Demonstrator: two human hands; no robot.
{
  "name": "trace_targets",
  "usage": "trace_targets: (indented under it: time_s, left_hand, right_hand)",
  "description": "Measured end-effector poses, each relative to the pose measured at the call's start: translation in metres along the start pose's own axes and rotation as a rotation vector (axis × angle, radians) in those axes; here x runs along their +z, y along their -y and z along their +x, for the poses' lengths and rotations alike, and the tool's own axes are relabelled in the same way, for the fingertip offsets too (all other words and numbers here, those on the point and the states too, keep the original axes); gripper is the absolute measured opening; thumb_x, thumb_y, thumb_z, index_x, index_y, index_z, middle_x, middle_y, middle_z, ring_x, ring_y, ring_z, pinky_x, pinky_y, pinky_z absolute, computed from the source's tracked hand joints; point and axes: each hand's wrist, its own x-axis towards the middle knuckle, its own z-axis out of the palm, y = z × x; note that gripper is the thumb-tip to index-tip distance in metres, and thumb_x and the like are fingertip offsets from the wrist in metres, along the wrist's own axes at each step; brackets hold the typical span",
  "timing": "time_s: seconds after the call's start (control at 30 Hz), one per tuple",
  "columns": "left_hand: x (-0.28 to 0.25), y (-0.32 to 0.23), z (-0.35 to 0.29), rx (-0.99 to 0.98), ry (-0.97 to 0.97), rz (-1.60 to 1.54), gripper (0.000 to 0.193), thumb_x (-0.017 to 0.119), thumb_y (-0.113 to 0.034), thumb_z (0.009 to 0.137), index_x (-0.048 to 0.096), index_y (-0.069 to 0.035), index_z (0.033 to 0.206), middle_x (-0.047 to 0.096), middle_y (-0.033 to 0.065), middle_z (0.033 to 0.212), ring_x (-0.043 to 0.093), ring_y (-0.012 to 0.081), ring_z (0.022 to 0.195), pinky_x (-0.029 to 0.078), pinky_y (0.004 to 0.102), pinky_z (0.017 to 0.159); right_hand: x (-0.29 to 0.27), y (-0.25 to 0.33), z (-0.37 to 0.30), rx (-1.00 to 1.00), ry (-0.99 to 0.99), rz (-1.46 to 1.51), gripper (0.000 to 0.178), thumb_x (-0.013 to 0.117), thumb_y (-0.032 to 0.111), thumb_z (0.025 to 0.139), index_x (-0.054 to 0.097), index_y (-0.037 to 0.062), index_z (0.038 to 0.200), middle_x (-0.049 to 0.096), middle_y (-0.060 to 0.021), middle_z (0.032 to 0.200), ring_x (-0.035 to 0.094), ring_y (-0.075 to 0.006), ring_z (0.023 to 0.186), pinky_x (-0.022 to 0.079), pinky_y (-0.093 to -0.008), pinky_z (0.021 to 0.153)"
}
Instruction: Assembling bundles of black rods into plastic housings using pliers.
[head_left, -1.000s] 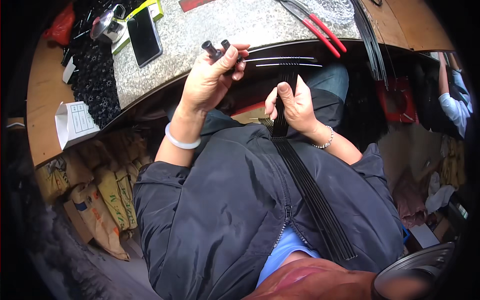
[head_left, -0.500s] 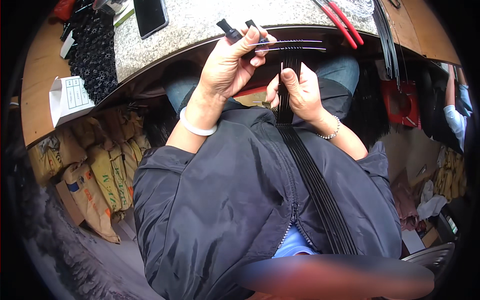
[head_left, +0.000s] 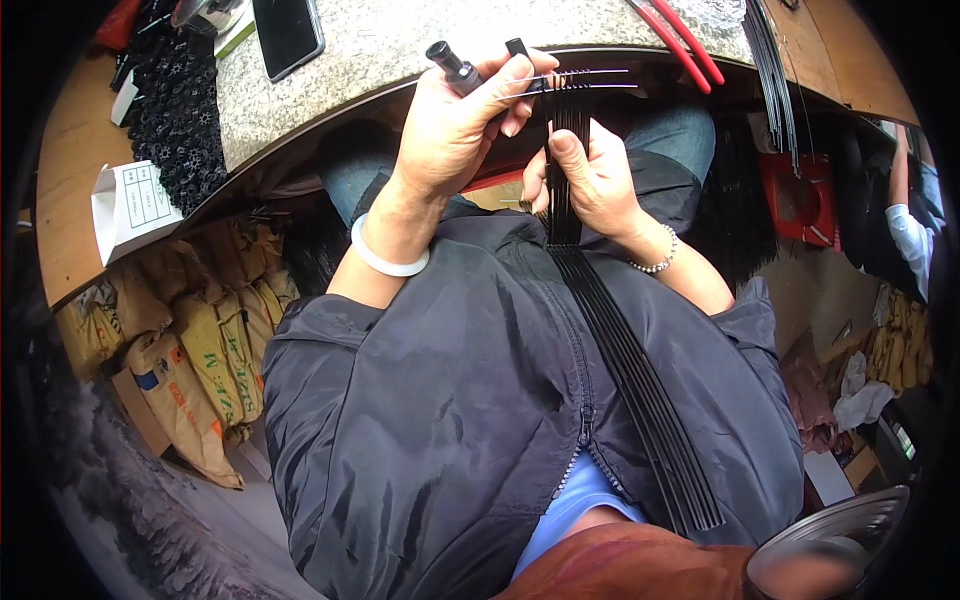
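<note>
My left hand is closed around a black tubular plastic part, whose end points up to the left. A second small black piece sticks up behind its fingers. Two thin silvery wires run right from its fingertips, through the upper ends of a flat row of thin black rods. My right hand grips this row below the wires, thumb on top. The rods hang down over my dark jacket to my lap. Another short wire shows below the right fingers; what it belongs to is partly hidden.
A stone-topped table edge lies ahead, with a phone, red-handled pliers and dark rods. At left are a heap of black star-shaped parts and a white box. Sacks stand below.
Both hands have shifted slightly up and left with the rods. The left fingertips are now closer to the rod ends, and less bare wire shows between.
</note>
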Motion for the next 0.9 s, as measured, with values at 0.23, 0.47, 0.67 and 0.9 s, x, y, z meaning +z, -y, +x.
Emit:
trace_targets:
  time_s: [0.23, 0.47, 0.67, 0.9]
  left_hand:
    - [-0.002, -0.005, -0.005, 0.050, 0.045, 0.185, 0.039, 0.055, -0.022, 0.089, 0.054, 0.008, 0.113, 0.060, 0.0156, 0.104, 0.048, 0.0066, 0.065, 0.039, 0.0176, 0.059]
    - [-0.001, 0.005, -0.020, 0.031, 0.033, -0.073, 0.062, 0.052, -0.037, 0.088, 0.038, 0.010, 0.126, 0.054, 0.0184, 0.116, 0.053, 0.0069, 0.077, 0.046, 0.0198, 0.077]
    - [0.000, 0.007, -0.017, 0.030, 0.039, -0.053, 0.060, 0.056, -0.033, 0.086, 0.041, 0.010, 0.124, 0.054, 0.0171, 0.116, 0.050, 0.0049, 0.075, 0.045, 0.0194, 0.078]
    - [0.004, 0.009, -0.016, 0.155, -0.030, 0.084, 0.035, 0.068, -0.005, 0.076, 0.059, 0.002, 0.109, 0.063, 0.0069, 0.091, 0.053, 0.0057, 0.068, 0.044, 0.0175, 0.062]
  right_hand:
    - [0.000, 0.001, 0.000, 0.024, 0.010, -0.013, 0.032, 0.045, 0.033, 0.092, 0.044, 0.0028, 0.102, 0.059, -0.0127, 0.063, 0.056, -0.0130, 0.048, 0.045, -0.0206, 0.046]
    - [-0.002, 0.001, -0.002, 0.016, 0.015, 0.003, 0.035, 0.046, 0.032, 0.092, 0.044, 0.0010, 0.109, 0.059, -0.0122, 0.064, 0.055, -0.0128, 0.048, 0.045, -0.0202, 0.047]
    - [-0.001, 0.003, -0.001, -0.009, 0.056, -0.010, 0.037, 0.047, 0.031, 0.092, 0.042, 0.0025, 0.114, 0.058, -0.0109, 0.063, 0.055, -0.0128, 0.048, 0.045, -0.0202, 0.047]
    - [0.001, 0.000, -0.001, -0.017, 0.030, 0.025, 0.043, 0.049, 0.033, 0.090, 0.037, 0.0021, 0.118, 0.057, -0.0099, 0.063, 0.055, -0.0126, 0.048, 0.044, -0.0197, 0.046]
